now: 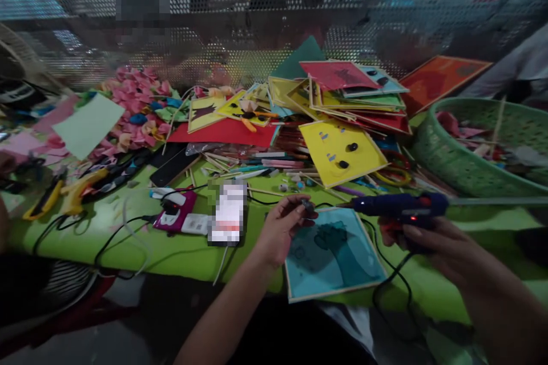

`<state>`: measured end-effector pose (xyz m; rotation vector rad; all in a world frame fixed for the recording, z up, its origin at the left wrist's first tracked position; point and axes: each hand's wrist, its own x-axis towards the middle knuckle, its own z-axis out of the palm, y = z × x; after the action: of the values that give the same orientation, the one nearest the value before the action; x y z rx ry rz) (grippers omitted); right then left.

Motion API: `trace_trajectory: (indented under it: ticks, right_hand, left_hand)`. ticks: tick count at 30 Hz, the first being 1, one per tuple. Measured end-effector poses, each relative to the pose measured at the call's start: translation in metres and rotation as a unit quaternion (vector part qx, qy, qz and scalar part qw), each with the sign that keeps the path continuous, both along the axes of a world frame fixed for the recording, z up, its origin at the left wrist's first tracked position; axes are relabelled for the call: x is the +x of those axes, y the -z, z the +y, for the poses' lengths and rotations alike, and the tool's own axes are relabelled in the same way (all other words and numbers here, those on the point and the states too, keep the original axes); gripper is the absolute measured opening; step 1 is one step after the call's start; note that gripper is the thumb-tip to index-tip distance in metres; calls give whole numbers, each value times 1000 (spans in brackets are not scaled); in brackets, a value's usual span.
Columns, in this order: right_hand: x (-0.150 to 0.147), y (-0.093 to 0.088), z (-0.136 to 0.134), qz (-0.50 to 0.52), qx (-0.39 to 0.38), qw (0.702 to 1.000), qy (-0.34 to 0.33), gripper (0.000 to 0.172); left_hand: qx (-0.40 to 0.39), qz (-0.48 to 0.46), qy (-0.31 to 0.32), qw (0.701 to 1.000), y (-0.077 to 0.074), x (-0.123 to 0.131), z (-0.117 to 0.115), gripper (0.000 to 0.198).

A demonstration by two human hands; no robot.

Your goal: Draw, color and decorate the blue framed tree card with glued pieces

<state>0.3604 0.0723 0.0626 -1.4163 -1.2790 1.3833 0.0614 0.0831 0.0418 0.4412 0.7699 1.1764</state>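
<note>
Nearby, basket [443, 154] holding pink scraps [449, 124], left hand [280, 231] pinching dark lump [307, 205], right hand [436, 240] gripping glue gun [398, 207]

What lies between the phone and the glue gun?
In the head view, between the phone and glue gun: the left hand, pinching a small dark piece, and part of the blue panel.

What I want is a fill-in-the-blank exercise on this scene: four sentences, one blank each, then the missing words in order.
1. The right hand holds a glue gun whose small glowing light is ____.
2. In the picture, the phone lies to the ____ of the left hand, which pinches a small dark piece.
3. The yellow panel nearest the glue gun bears ____ black lumps.
4. The basket at the right of the table is coloured ____.

Missing words: red; left; two; green.
</note>
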Motion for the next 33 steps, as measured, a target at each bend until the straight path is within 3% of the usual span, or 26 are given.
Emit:
trace_trajectory:
  ticks: [4, 18, 24, 33]
  right_hand:
    - [-19, -5, -1, -47, 35, 996, -69, 41]
    - [-41, -7, -4, -90, 7, 996, -21, 55]
    - [-43, -11, -9, -82, 46, 995, -30, 43]
    - [-35, 4, -7, -93, 39, 994, -29, 45]
  left_hand:
    - [-17, -26, 8, 999, 0, -1, -2, 43]
    - [-14, -51, 14, 998, 7, -1, -3, 41]
    - [-13, -48, 12, 999, 5, -1, -3, 40]
    - [-11, -45, 11, 999, 7, -1, -3, 38]
